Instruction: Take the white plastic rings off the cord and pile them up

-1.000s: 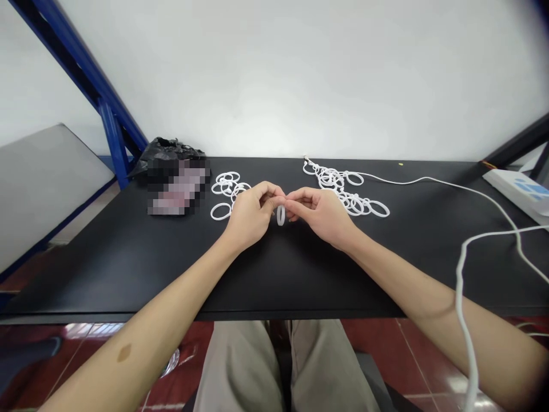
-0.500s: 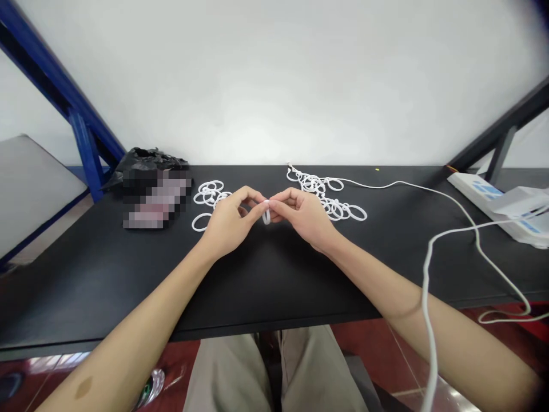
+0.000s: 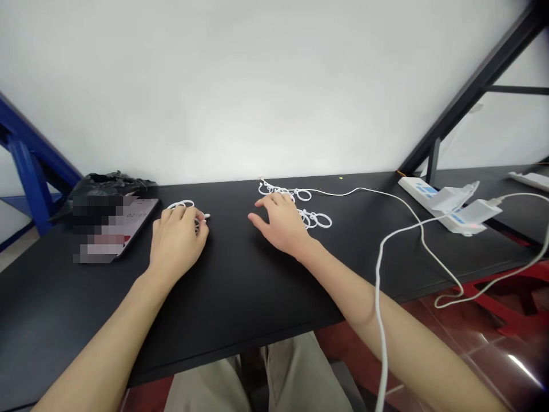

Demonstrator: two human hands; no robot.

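Over a small group of thin white rings (image 3: 182, 203) on the left, my left hand (image 3: 176, 240) is curled palm down. Part of a white ring shows by its thumb and fingertips, which look closed on it; the fingers hide most of the group. My right hand (image 3: 283, 223) is open, thumb and index finger spread apart, with nothing visible in it. It hovers at the near left side of a larger cluster of linked-looking white rings (image 3: 319, 220) and covers part of that cluster.
A phone (image 3: 139, 220), partly blurred, lies left beside a crumpled black plastic bag (image 3: 107, 186). On the right, a white power strip (image 3: 418, 191) carries plugged-in white adapters. A white cable (image 3: 380, 297) hangs across my right forearm. The black table (image 3: 223, 309) meets a pale wall.
My hands were together pinching a white ring at the centre; they have parted. The left moved to the left group of rings, the right opened near the right cluster. The view has turned right.
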